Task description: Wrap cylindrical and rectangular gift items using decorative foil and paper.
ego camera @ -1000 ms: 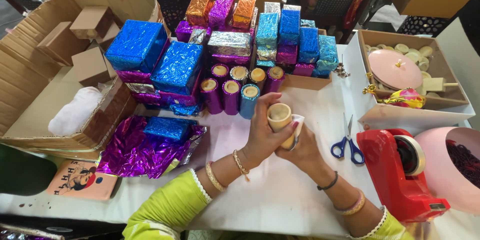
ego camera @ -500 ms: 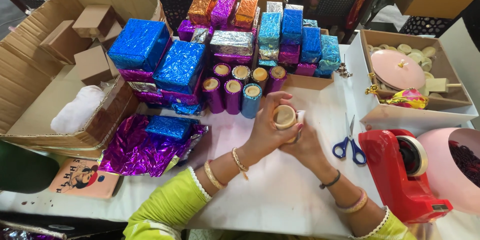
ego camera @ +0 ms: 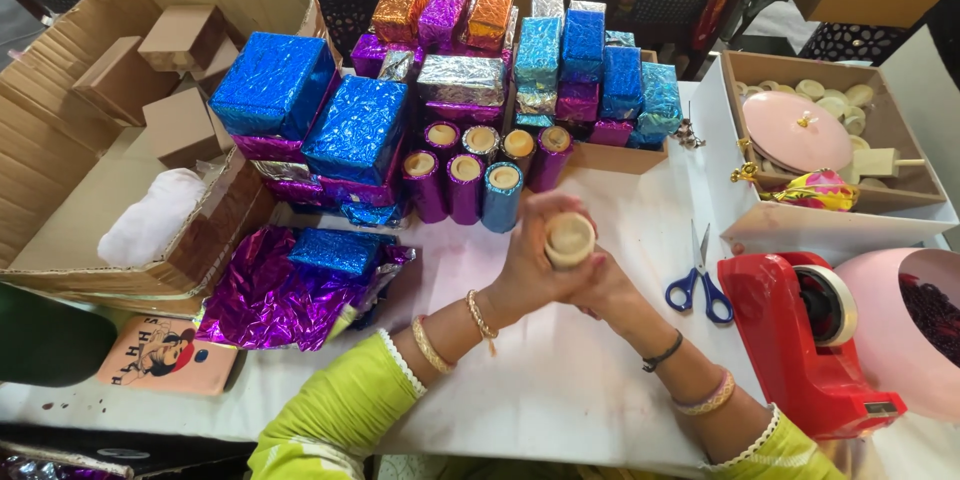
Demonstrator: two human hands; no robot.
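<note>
Bare cardboard tube (ego camera: 569, 239) in both hands' closed fingers (ego camera: 535, 240)

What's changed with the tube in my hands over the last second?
The tube has tipped so its open end now faces the camera; a second ago it stood more upright. The white scrap beside it is now hidden. Both the left hand and right hand still hold it. The scissors, tape dispenser and wrapped boxes have not moved.
</note>
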